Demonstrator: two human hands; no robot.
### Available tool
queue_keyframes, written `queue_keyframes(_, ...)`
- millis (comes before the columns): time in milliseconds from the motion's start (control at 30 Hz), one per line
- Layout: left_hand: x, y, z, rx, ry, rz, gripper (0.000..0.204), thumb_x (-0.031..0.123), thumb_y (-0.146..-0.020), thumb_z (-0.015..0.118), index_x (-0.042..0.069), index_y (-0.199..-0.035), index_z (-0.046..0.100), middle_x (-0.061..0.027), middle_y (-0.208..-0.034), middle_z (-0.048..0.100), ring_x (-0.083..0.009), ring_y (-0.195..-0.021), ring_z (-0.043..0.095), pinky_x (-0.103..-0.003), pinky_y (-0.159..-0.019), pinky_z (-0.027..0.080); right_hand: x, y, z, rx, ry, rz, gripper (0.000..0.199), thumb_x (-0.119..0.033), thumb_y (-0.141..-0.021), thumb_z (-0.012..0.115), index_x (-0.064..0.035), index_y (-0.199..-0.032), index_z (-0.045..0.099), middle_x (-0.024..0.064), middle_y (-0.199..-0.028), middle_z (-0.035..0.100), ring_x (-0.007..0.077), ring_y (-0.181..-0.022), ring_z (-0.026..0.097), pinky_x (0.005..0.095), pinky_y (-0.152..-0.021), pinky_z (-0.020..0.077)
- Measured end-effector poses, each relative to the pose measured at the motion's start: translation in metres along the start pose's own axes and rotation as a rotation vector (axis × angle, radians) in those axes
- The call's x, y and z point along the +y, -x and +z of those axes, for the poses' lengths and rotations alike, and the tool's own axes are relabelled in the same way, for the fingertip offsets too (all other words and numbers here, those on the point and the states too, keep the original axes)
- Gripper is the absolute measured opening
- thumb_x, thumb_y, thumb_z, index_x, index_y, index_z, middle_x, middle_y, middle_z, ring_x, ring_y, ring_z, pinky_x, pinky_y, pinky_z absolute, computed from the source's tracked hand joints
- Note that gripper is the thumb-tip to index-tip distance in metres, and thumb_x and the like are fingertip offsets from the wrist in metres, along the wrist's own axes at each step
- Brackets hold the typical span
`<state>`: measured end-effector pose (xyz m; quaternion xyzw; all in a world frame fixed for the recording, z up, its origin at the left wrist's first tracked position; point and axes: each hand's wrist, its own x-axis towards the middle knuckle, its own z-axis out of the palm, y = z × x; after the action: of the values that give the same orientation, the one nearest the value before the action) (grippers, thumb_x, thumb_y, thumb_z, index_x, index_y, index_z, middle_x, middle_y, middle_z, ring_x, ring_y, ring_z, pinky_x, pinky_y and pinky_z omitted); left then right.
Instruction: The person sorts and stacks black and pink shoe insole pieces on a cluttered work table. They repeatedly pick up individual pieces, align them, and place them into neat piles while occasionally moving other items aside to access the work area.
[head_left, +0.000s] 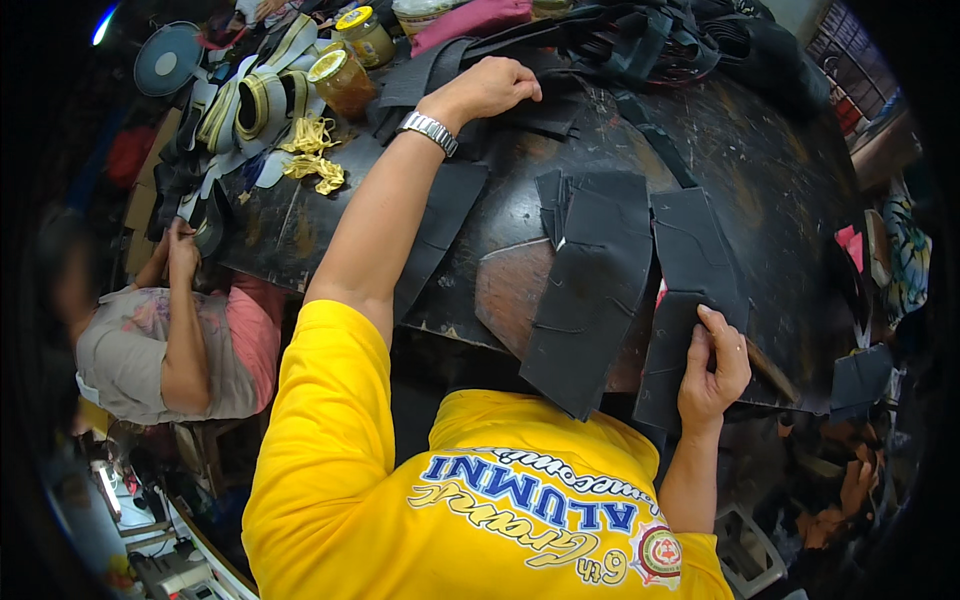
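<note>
My left hand (pixel 492 88), with a silver watch on its wrist, reaches to the far side of the table above dark flat pieces (pixel 545 117). Its fingers are bent together; what they hold, if anything, is hidden. Close to me on the right, my right hand (pixel 716 372) has curled fingers and a thumb at the edge of a black leather-like panel (pixel 690 250). Left of that panel lies another black panel (pixel 592 270) with loose thread ends, partly over a reddish-brown board (pixel 512 290). Another black sheet (pixel 445 225) lies beneath my left forearm.
The dark worktable (pixel 790 250) bears jars (pixel 341 82), yellow ties (pixel 315 170) and stacked curved strips (pixel 255 105) at the left. Black straps (pixel 650 45) pile up at the back. Another person (pixel 175 340) sits at the left, both hands at a dark piece.
</note>
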<state>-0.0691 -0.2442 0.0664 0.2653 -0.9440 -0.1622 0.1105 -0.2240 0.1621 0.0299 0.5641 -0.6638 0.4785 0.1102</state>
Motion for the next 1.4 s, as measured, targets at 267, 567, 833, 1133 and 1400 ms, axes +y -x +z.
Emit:
queue_keyframes(267, 0.089, -0.002, 0.022, 0.290, 0.235, 0.101, 0.026, 0.019, -0.093, 0.050, 0.002, -0.087, 0.069, -0.0087, -0.080, 0.070, -0.0172, -0.076, 0.065, -0.031, -0.074, 0.050, -0.001, -0.002, 0.001, 0.045, -0.024, 0.017, 0.023, 0.008, -0.085, 0.064, -0.0022, -0.104, 0.072, 0.0118, -0.090, 0.073, 0.0230, -0.071, 0.065, 0.0311, -0.066, 0.0469)
queue_keyframes(567, 0.088, 0.009, 0.101, 0.263, 0.726, 0.021, 0.033, 0.025, -0.094, 0.053, 0.000, -0.074, 0.063, -0.0064, -0.066, 0.064, -0.0135, -0.064, 0.061, -0.031, -0.063, 0.047, -0.003, 0.001, -0.016, -0.088, -0.237, 0.254, 0.022, 0.001, -0.087, 0.067, -0.0014, -0.109, 0.071, 0.0038, -0.095, 0.070, 0.0093, -0.071, 0.055, 0.0222, -0.064, 0.0444)
queue_keyframes(833, 0.053, 0.013, 0.110, 0.257, 1.102, -0.090, 0.036, 0.024, -0.100, 0.056, 0.002, -0.072, 0.061, -0.0031, -0.071, 0.063, -0.0115, -0.067, 0.059, -0.025, -0.067, 0.048, 0.011, -0.020, -0.038, 0.168, -0.049, 0.310, 0.015, -0.001, -0.089, 0.066, -0.0007, -0.104, 0.071, 0.0066, -0.083, 0.065, 0.0106, -0.068, 0.056, 0.0237, -0.063, 0.0451)
queue_keyframes(1133, 0.061, 0.013, 0.113, 0.159, 0.789, -0.113, 0.039, 0.034, -0.097, 0.061, 0.000, -0.082, 0.070, -0.0046, -0.073, 0.068, -0.0108, -0.071, 0.062, -0.026, -0.069, 0.047, 0.142, -0.139, -0.106, -0.137, 0.818, 0.442, 0.074, -0.040, -0.080, 0.077, -0.0068, -0.139, 0.047, 0.0257, -0.126, 0.060, 0.0411, -0.124, 0.054, 0.0488, -0.101, 0.0450)
queue_keyframes(1400, 0.062, 0.015, 0.114, 0.161, 0.783, -0.064, 0.038, 0.035, -0.096, 0.062, 0.000, -0.082, 0.070, -0.0028, -0.071, 0.065, -0.0097, -0.070, 0.058, -0.025, -0.068, 0.044, 0.239, -0.110, -0.093, -0.417, 1.092, 0.861, 0.055, -0.007, -0.089, 0.050, -0.0128, -0.143, 0.040, 0.0233, -0.111, 0.069, 0.0414, -0.103, 0.067, 0.0512, -0.088, 0.0526)
